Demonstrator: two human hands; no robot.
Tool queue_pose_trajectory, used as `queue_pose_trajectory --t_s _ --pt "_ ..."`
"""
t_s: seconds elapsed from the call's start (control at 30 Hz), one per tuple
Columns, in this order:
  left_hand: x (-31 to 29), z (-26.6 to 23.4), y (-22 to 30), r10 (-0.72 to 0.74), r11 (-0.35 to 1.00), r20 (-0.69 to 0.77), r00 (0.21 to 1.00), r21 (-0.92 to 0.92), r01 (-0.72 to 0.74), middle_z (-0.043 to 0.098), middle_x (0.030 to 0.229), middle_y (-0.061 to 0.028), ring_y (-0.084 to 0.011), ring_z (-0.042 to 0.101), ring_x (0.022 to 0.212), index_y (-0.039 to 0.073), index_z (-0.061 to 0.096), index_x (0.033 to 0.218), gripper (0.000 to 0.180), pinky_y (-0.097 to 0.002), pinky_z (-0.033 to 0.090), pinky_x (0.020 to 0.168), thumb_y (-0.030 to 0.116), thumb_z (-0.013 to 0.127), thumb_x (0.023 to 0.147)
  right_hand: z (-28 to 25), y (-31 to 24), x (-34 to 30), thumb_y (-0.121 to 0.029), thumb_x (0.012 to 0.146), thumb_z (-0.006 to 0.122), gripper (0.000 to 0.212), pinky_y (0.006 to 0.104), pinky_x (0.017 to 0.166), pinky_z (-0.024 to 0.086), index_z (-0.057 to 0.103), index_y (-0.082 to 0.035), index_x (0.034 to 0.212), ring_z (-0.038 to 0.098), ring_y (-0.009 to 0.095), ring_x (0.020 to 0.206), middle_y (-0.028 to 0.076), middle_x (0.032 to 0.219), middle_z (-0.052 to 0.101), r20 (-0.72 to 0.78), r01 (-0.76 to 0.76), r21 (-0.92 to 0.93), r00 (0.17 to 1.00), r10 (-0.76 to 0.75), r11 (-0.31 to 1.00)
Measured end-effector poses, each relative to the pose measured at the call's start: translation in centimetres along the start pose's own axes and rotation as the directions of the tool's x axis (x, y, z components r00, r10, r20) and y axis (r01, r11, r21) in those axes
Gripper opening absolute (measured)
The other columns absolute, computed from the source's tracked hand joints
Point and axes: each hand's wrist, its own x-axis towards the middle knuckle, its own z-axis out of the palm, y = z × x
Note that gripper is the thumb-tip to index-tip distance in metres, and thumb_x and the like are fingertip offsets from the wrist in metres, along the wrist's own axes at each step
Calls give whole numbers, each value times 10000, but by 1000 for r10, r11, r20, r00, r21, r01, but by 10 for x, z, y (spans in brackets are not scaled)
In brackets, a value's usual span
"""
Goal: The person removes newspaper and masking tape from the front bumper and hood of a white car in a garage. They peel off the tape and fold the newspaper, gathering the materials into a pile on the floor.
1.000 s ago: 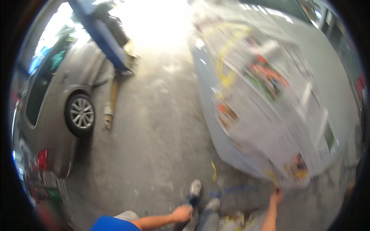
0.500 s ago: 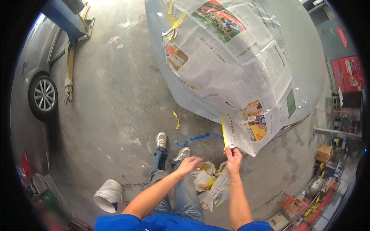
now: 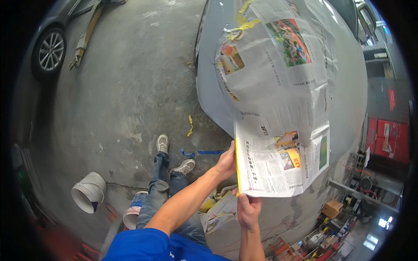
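A sheet of newspaper (image 3: 270, 174) with coloured pictures and a strip of yellow tape (image 3: 238, 167) along its left edge spreads over a pale grey car panel (image 3: 348, 100). Its near end hangs toward me. My left hand (image 3: 227, 161) grips that taped edge, with some fingers hidden behind the sheet. At the near left corner, my right hand (image 3: 249, 211) pinches the newspaper between thumb and fingers. Torn yellow tape (image 3: 246, 25) clings to the paper's far left side.
Crumpled newspaper (image 3: 220, 213) lies on the floor below my hands. Blue tape (image 3: 209, 152) and a yellow scrap (image 3: 190, 126) lie near my shoes. A white bucket (image 3: 89, 191) stands left, a second bucket (image 3: 133, 215) beside my leg. Tools and a cardboard box (image 3: 332, 209) line the right.
My left hand has moved from free air up to the newspaper's taped edge. The right hand still holds the corner, and the view has shifted and turned.
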Motion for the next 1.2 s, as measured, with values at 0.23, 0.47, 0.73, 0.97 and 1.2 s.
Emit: queue_pose_trajectory --t_s 0.23,0.47,0.73,0.97,1.2 --pt "5 23 20 79 987 220 972 -154 -45 453 1462 -96 -236 467 1301 69 397 1444 767 -404 378 1087 656 292 962 21 -38 -9 -217 901 692 424 409 804 426 559 -80 1279 516 184 902 42 1172 598 120 89 85 988 -99 992" --pt "33 25 43 105 984 30 994 -151 -99 397 1503 -107 -260 427 1335 75 358 1469 728 -435 336 1122 616 351 983 51 -76 2 -313 886 705 492 329 723 355 527 -106 1295 420 143 838 -16 988 539 129 109 11 985 -110 994" --pt "75 18 86 206 973 11 978 -106 -204 570 1321 -102 -231 557 1189 55 497 1349 597 -404 432 1034 532 409 1002 75 -81 14 -335 867 726 457 309 691 329 542 -80 1197 400 129 805 -48 819 463 185 96 -46 979 -86 994" --pt "81 4 99 314 886 -160 936 -306 -349 669 931 -9 -62 594 722 73 601 1087 237 -231 501 663 287 537 1008 89 -99 17 -331 799 752 439 356 784 408 640 -75 1138 528 189 894 20 993 616 108 -2 80 994 -7 997" --pt "38 29 137 357 870 -132 925 -314 -380 681 927 0 -49 608 721 80 602 1058 176 -223 510 649 240 551 1007 113 -136 20 -344 767 814 324 266 684 332 645 -156 968 440 81 761 -55 887 567 156 45 159 985 -70 986"
